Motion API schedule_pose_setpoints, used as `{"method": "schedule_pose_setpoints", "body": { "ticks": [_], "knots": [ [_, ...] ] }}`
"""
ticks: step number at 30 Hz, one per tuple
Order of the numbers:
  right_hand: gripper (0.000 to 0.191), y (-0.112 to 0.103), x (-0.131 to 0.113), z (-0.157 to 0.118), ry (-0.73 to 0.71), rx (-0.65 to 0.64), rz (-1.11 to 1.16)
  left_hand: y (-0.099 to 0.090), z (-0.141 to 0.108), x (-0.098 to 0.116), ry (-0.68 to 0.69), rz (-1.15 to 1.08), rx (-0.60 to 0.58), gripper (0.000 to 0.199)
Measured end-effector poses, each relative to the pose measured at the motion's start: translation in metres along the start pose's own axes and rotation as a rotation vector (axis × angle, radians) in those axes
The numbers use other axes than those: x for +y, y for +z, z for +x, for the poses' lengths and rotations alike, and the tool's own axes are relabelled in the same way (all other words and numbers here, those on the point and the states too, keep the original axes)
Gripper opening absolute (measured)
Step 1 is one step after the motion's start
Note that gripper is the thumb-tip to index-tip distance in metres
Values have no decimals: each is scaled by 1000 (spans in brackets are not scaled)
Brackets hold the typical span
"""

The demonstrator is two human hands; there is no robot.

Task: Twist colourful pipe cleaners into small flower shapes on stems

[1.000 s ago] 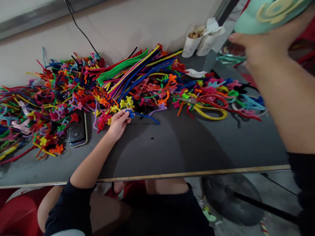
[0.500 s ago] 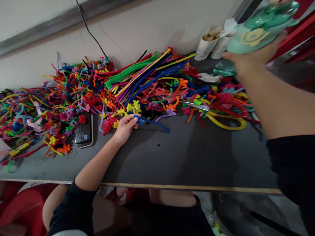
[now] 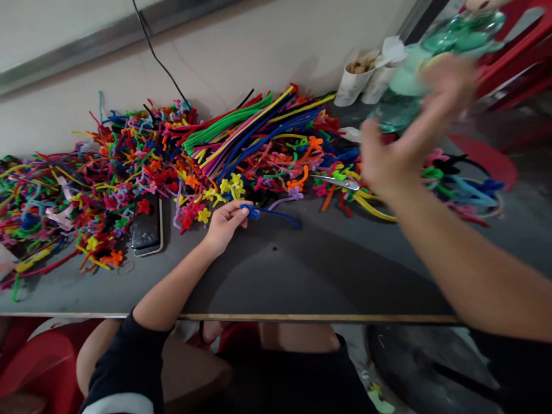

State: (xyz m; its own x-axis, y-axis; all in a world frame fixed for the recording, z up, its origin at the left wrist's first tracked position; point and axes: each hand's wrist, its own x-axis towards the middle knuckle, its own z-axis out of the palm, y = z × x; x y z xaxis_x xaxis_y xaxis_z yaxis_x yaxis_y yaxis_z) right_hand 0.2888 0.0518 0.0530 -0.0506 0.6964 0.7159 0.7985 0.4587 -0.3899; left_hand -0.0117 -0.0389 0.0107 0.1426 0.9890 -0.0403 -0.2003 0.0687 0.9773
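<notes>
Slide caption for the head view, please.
Left hand pinches a curled blue pipe cleaner; the right hand, blurred and open, partly hides a green bottle.

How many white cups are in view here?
2. One white cup stands near the wall; another is just right of it, beside the green bottle. More could be hidden behind the bottle.

Pale wall [image 3: 276,57] crossed by a grey strip [image 3: 86,53]; dark tabletop [image 3: 310,270], red chair [image 3: 513,64] beyond
</notes>
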Motion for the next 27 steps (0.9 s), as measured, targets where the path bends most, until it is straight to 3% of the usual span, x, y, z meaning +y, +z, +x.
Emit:
{"method": "schedule_pose_setpoints", "body": {
  "ticks": [1,3,6,10,15,20,24,27],
  "knots": [
    [47,1,-33,-14,-88,-11,71,2,-2,-1,7,19,-3,36],
    [29,9,-89,-38,-218,-257,273,6,-4,-1,20,75,0,34],
    [21,28,-128,-63,-179,-466,390,7,-4,-1,41,164,3,31],
    [18,41,-125,-77,-114,-386,424,4,-2,1,54,225,30,29],
    [15,41,-117,-83,-236,-285,372,4,-3,-2,22,260,31,25],
    [10,41,-124,-86,-322,-218,219,10,-7,-5,-5,245,101,23],
    [10,28,-126,-80,-338,-220,101,12,-7,-6,-9,188,128,27],
    [19,3,-104,-70,-179,-278,-60,9,-5,-6,-1,150,112,31]
  ]
}}
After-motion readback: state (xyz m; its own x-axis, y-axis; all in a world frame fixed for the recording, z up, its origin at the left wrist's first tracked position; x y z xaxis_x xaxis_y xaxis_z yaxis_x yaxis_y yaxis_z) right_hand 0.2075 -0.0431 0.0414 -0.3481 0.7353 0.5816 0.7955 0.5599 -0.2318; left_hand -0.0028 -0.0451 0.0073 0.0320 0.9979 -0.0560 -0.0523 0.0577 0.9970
